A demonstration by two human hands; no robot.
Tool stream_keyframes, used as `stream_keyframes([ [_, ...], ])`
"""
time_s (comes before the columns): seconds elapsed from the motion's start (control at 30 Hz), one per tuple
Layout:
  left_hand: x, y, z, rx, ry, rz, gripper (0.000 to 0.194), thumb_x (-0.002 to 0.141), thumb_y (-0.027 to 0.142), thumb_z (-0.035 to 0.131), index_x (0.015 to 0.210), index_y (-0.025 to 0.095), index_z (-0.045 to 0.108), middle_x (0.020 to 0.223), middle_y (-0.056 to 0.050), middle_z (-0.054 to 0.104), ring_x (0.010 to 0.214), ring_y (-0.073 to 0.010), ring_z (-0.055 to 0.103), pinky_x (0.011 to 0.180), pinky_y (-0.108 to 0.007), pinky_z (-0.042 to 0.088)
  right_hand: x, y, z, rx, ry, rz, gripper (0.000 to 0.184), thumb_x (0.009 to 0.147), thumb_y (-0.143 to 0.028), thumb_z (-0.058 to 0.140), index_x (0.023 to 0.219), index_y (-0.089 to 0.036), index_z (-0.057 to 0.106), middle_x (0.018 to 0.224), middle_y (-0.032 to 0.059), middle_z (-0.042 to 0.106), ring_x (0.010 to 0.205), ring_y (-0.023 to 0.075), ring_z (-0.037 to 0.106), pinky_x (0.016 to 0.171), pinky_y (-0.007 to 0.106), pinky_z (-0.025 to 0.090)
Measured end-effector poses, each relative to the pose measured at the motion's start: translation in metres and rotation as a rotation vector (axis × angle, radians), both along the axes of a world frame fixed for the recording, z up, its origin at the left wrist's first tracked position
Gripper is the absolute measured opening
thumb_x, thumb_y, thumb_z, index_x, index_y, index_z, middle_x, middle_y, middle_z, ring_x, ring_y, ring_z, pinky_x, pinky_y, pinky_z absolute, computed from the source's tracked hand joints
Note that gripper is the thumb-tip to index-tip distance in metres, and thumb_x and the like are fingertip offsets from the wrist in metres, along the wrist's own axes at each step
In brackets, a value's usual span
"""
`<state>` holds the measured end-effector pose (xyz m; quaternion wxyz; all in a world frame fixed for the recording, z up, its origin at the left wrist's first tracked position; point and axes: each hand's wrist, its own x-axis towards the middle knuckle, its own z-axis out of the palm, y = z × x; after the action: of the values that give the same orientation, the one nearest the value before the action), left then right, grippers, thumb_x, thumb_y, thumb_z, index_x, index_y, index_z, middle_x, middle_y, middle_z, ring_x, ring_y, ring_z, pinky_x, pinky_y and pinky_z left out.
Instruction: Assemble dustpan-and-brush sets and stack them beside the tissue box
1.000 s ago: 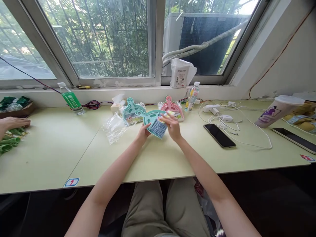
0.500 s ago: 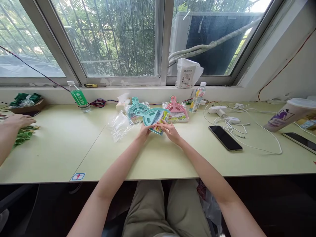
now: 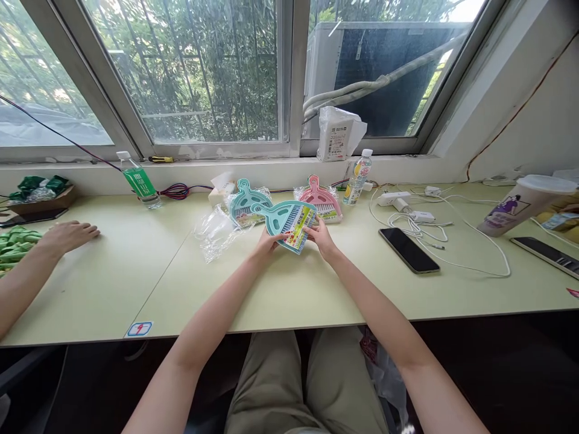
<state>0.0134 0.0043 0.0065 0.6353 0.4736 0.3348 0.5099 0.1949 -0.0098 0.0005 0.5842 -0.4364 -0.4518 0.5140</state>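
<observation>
A teal dustpan and brush set (image 3: 278,220) with a printed label card is held tilted above the table, its handle towards the upper left. My left hand (image 3: 266,242) grips its lower left edge, thumb on the front. At the right edge, my right hand (image 3: 322,237) is closed on the card and pan side. Just behind lies another teal dustpan set (image 3: 246,202), partly covered by the held one. A pink dustpan set (image 3: 321,198) in clear wrap lies behind my right hand. Crumpled clear plastic wrap (image 3: 215,234) rests to the left.
On the left, another person's hand (image 3: 72,238) rests beside a green bundle (image 3: 15,246). Bottles stand at the back, a green-labelled one (image 3: 141,182) and a clear one (image 3: 358,178). To the right are a phone (image 3: 408,250), white cables (image 3: 414,229) and a large cup (image 3: 520,205).
My right hand has moved from the card's front to its right edge, and the dustpan set has shifted slightly right. The other person's hand has moved right, showing more green bundle.
</observation>
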Motion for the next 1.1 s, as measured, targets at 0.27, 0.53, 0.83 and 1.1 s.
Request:
stream_keyframes([
  [0.27, -0.003, 0.003, -0.005, 0.001, -0.001, -0.040, 0.068, 0.051, 0.013, 0.083, 0.111, 0.020, 0.053, 0.108, -0.008, 0.068, 0.100, -0.0253, 0.065, 0.089, -0.043, 0.052, 0.002, 0.006, -0.011, -0.115, 0.056, 0.060, 0.027, 0.079, -0.028, 0.068, 0.104, -0.023, 0.057, 0.098, 0.0037, 0.073, 0.083, 0.0198, 0.072, 0.083, 0.040, 0.060],
  [0.53, -0.002, 0.007, 0.004, -0.095, 0.075, -0.011, 0.047, 0.066, 0.035, 0.078, 0.106, 0.018, 0.060, 0.102, -0.009, 0.069, 0.092, -0.0239, 0.066, 0.082, -0.038, 0.055, 0.004, 0.006, -0.010, -0.069, 0.111, 0.033, 0.027, 0.075, -0.027, 0.074, 0.097, -0.021, 0.059, 0.097, 0.0058, 0.074, 0.085, 0.0220, 0.072, 0.081, 0.041, 0.061],
  [0.83, -0.040, 0.013, 0.026, 0.229, 0.598, 0.858, 0.034, 0.082, 0.023, 0.055, 0.116, 0.022, 0.058, 0.134, -0.014, 0.050, 0.128, -0.0332, 0.045, 0.106, -0.053, 0.036, 0.014, 0.009, -0.010, -0.009, 0.144, -0.020, 0.030, 0.073, -0.030, 0.075, 0.097, -0.022, 0.060, 0.099, 0.0046, 0.073, 0.087, 0.0217, 0.072, 0.085, 0.042, 0.060],
  [1.1, -0.079, 0.036, 0.010, -0.042, 0.938, 0.868, 0.075, 0.068, 0.004, 0.064, 0.136, 0.022, 0.038, 0.144, -0.021, 0.037, 0.137, -0.0365, 0.036, 0.108, -0.057, 0.030, 0.010, 0.006, -0.010, -0.018, 0.114, 0.007, 0.031, 0.072, -0.030, 0.077, 0.097, -0.022, 0.061, 0.098, 0.0044, 0.073, 0.083, 0.0211, 0.071, 0.080, 0.041, 0.061],
])
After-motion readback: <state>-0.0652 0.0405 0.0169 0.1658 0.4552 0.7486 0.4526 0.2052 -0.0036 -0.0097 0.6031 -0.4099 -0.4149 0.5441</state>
